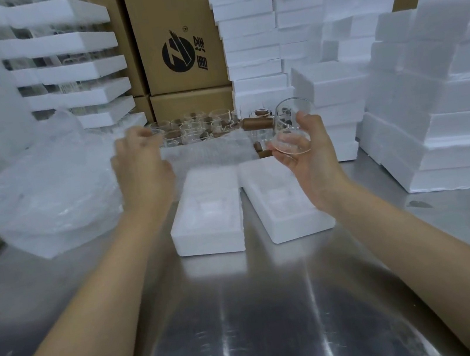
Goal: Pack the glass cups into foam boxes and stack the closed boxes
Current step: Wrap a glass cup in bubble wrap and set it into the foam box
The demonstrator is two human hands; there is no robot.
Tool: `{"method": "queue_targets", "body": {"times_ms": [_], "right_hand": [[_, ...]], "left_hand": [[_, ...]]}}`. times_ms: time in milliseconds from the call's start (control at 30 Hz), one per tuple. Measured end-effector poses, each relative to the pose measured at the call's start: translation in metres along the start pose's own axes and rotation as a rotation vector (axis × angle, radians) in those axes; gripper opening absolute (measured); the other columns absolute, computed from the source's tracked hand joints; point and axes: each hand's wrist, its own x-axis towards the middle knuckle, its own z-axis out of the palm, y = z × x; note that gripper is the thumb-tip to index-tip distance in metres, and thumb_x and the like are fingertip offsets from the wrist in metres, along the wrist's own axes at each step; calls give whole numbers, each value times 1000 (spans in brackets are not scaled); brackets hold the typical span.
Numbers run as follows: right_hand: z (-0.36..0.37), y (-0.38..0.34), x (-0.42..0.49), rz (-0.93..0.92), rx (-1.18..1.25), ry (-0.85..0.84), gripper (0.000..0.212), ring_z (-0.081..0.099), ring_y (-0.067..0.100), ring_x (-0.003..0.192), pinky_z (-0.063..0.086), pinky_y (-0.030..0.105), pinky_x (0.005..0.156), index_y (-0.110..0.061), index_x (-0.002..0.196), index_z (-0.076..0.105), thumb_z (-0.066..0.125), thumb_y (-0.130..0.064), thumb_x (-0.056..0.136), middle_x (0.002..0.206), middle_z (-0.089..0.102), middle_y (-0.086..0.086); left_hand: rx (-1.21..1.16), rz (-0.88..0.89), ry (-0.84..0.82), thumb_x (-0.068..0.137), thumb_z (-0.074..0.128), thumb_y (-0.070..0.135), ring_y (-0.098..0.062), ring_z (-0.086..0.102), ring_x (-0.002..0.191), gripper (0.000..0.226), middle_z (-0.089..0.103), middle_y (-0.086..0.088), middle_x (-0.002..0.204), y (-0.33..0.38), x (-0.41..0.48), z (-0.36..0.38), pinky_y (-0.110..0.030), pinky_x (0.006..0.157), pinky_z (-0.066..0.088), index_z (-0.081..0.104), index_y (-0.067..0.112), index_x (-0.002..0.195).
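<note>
Mostly blurred, L hand (139,162) grip unclear; R hand (310,166) holds glass cup (291,122).

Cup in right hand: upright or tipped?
Tipped. The right hand holds the glass cup with its base tilted toward the camera, rim leaning away, wooden handle sticking out left.

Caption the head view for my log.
Right hand holds a glass cup near two open foam boxes; left hand at the loose cups behind.

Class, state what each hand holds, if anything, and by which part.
Right hand grips the clear glass cup with brown wooden handle round its base. Left hand, blurred: cannot tell.
</note>
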Motion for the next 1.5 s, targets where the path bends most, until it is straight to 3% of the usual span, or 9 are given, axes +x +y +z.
{"method": "queue_targets", "body": {"times_ms": [167,467,700,867,1000,1167,1300,1400,1500], "right_hand": [[-2,0,1,68,-58,-17,50,67,21,106,44,50,99,-13,131,43,55,-42,92,102,60,7],[0,0,-1,101,6,-44,33,66,31,97,54,47,91,-17,117,48,57,-38,93,98,58,12],[-1,2,1,89,-27,-52,36,66,25,89,55,37,82,-15,118,48,57,-38,93,93,62,10],[2,1,-2,96,-25,-76,54,64,26,90,53,30,72,-14,119,43,65,-41,78,98,60,12],[2,0,-1,103,-1,-75,55,63,26,88,53,28,68,-16,114,42,66,-40,72,87,61,7],[3,-1,-3,103,40,-65,50,66,25,82,56,32,71,-14,121,45,65,-37,82,85,63,8],[1,-3,-3,74,118,-99,45,68,25,74,58,45,84,-13,116,48,64,-35,80,82,65,9],[3,-4,-4,82,98,-129,60,68,26,75,58,45,82,-13,124,44,65,-38,73,91,60,13],[5,-2,-5,83,39,-126,66,67,26,83,58,38,79,-12,126,44,67,-39,70,90,60,12]], "left_hand": [[-192,454,-577,83,67,48,-9,55,109,45,64,9,117,35,-15,7,-29,96,41,67,21,119],[-187,468,-532,90,66,30,-15,59,99,35,69,-1,110,38,-17,13,-17,76,39,66,12,121],[-168,434,-556,87,62,5,-20,58,82,17,65,-6,90,39,-18,8,-31,76,45,75,5,98],[-165,202,-673,78,72,50,-13,42,104,50,47,4,111,36,-19,9,-30,84,39,57,22,117],[-226,166,-617,87,63,16,-23,54,87,5,56,-1,86,39,-20,14,-28,68,40,64,14,92],[-498,144,-282,85,64,-5,-11,60,79,14,67,-1,82,44,-15,3,-10,72,47,75,3,88],[-545,197,-290,73,70,-19,-9,58,64,18,63,-8,73,45,-15,2,-17,66,55,66,-3,66],[-456,222,-381,69,85,11,-16,45,63,42,51,-8,70,43,-14,3,-37,62,50,46,10,58],[-245,207,-421,73,63,65,-26,45,62,70,50,-15,68,43,-17,2,-34,57,32,50,-3,64]]}}
